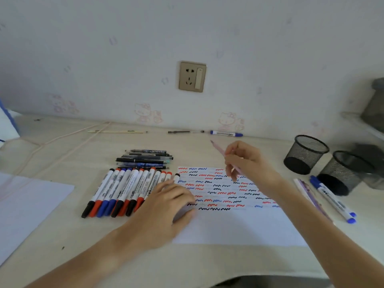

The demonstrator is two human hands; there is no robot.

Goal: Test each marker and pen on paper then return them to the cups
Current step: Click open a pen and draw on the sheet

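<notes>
Head view, pink pen point(219, 149) in right hand point(247, 161), left hand point(172, 201) on paper point(239, 225)

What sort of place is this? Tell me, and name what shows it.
Probably a home desk in a child's room or study. Cartoon-cat wallpaper and a wall socket back a pale desk, which holds mesh cups, markers and scribbled test paper.

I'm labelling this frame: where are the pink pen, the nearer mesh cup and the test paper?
pink pen point(220, 150), head view, upper barrel above the right hand point(245, 161).
nearer mesh cup point(342, 173), head view, mesh side wall.
test paper point(239, 227), head view, blank lower part.
</notes>
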